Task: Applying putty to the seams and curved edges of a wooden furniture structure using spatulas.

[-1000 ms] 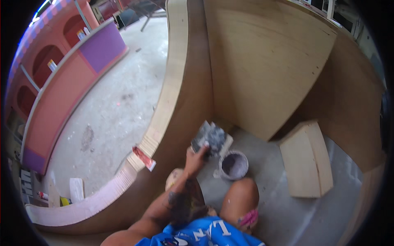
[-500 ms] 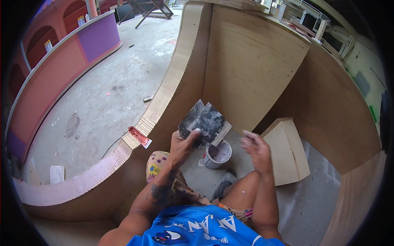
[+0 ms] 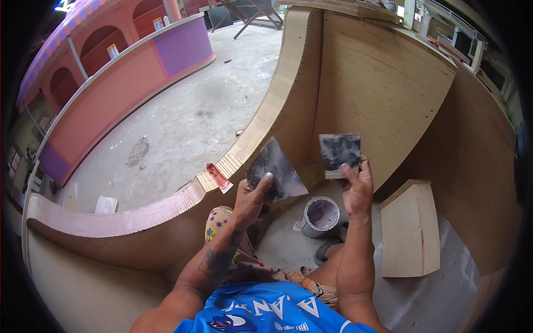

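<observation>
My left hand [image 3: 249, 206] is closed on a flat, grey-smeared putty spreader [image 3: 279, 169], its thumb pressed on the face. In my right hand [image 3: 358, 193] is a second, squarer putty spreader [image 3: 340, 150] with a pale strip along its lower edge. The two blades are held apart, both raised above the floor. Below and between my hands stands a round bucket [image 3: 309, 227] with pale, greyish-purple paste inside. To the left, a red-and-white squeezed tube or packet [image 3: 219, 177] lies across the top of a curved wooden edge [image 3: 258, 136].
Plywood panels [image 3: 383, 83] rise ahead and to the right. An angled wooden box [image 3: 410, 236] stands on the floor at right. Slits cross part of the curved edge. Beyond it are a pink-and-purple counter [image 3: 133, 72] and a pale block [image 3: 106, 205].
My right hand, empty before, now holds one of the two putty spreaders that were together in my left hand. The view has shifted, so the surroundings sit further right.
</observation>
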The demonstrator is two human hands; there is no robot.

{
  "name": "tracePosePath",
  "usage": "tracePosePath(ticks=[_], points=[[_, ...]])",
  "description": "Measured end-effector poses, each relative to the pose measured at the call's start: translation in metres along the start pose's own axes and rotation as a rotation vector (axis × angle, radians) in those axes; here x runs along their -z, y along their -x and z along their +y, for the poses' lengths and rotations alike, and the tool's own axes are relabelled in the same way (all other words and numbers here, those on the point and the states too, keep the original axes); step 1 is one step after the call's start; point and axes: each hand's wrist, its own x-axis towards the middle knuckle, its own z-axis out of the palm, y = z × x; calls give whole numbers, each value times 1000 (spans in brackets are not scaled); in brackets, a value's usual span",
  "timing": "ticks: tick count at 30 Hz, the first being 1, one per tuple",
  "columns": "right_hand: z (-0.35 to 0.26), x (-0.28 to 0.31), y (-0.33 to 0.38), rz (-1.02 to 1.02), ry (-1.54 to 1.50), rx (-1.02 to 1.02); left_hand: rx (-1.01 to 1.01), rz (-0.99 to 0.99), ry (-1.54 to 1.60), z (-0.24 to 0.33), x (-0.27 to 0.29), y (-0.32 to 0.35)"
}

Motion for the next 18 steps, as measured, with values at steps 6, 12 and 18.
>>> tracePosePath(ticks=[6, 12, 18], points=[[10, 1, 4, -49, 538, 387, 54, -57, 153, 1, -41, -41], [12, 3, -21, -134, 432, 233, 7, -106, 102, 1, -48, -80], [10, 0, -34, -31, 623, 212, -8, -234, 161, -13, -55, -105]])
